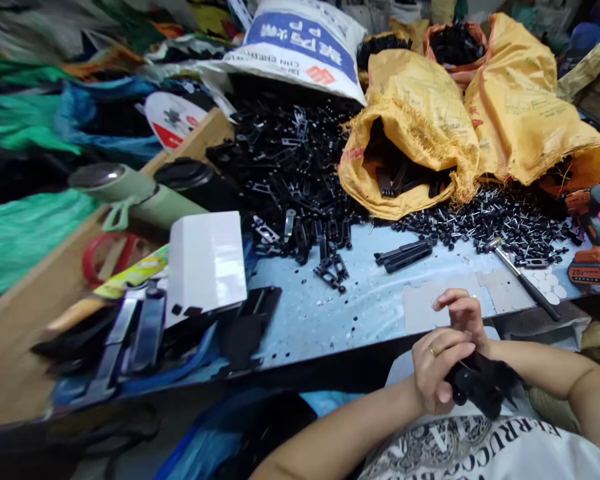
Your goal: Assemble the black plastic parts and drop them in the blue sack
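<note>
My left hand (434, 368), with a ring on one finger, is closed around a bunch of black plastic parts (483, 387) in front of my shirt. Just behind it, partly hidden, is my right hand (464, 315). Its fingers are bent but apart, and nothing shows between their tips. The palm and lower part are covered by my left hand and the black parts. Both hands are at the bench's near edge, beside a grey cardboard piece (430, 308). The exact kind of the black parts is blurred.
On the blue bench top (300, 320) lie a heap of black clips (290, 160), long black pieces (405, 255), a pile of screws (495, 217), a ratchet (525, 280) and a cordless drill (593, 233). Yellow sacks (420, 113) stand behind; a green flask (135, 193) leans left.
</note>
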The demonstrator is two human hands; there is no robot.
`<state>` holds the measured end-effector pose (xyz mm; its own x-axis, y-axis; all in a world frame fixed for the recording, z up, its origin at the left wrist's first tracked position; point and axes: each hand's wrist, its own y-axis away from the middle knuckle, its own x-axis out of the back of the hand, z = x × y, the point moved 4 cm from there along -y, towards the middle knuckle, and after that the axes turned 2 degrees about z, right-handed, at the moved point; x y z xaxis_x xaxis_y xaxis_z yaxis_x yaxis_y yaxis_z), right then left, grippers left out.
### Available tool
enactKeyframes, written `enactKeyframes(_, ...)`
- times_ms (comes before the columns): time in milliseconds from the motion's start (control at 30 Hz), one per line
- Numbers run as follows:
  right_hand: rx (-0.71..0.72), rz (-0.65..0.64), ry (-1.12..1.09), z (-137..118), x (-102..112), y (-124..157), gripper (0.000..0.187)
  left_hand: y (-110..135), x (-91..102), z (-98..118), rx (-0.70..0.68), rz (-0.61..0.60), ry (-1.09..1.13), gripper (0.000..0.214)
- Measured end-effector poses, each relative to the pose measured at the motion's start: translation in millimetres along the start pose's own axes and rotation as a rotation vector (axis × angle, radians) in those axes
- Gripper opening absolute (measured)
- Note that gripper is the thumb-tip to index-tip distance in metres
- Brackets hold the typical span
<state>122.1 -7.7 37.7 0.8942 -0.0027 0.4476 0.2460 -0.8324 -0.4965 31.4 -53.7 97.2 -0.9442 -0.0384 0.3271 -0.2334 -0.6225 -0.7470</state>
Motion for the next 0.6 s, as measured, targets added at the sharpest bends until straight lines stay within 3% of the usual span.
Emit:
enactKeyframes(67,0.023,0.299,-0.177,22.2,-2.8,-12.9,0.041,7.1,-2.3,-25.2,-0.075,-0.003,-0.205,0.071)
enactKeyframes(100,0.048,0.335,-0.149,34.2,0.1,-20.2,0.035,10.1,-1.3,-41.8,-0.094,-0.020,-0.312,0.074)
enactKeyframes(200,-0.032,0.291,0.177,75.6,29.8,-31.9,0.030,13.4,6.0,-102.6,-0.001,-0.181,-0.615,0.075)
enactKeyframes(333,-0.241,0.191,0.540,117.4,77.0,-8.4,0.026,-0.6,11.7,-168.9,0.165,-0.413,-0.864,0.073)
enactKeyframes(467,-0.262,0.123,0.701,127.2,83.2,13.2,0.032,-28.2,3.8,-196.2,0.229,-0.531,-1.012,0.081)
enactKeyframes(600,-0.235,0.193,0.758,123.7,83.1,12.6,0.037,-51.8,-6.1,-209.1,0.316,-0.702,-1.081,0.088)
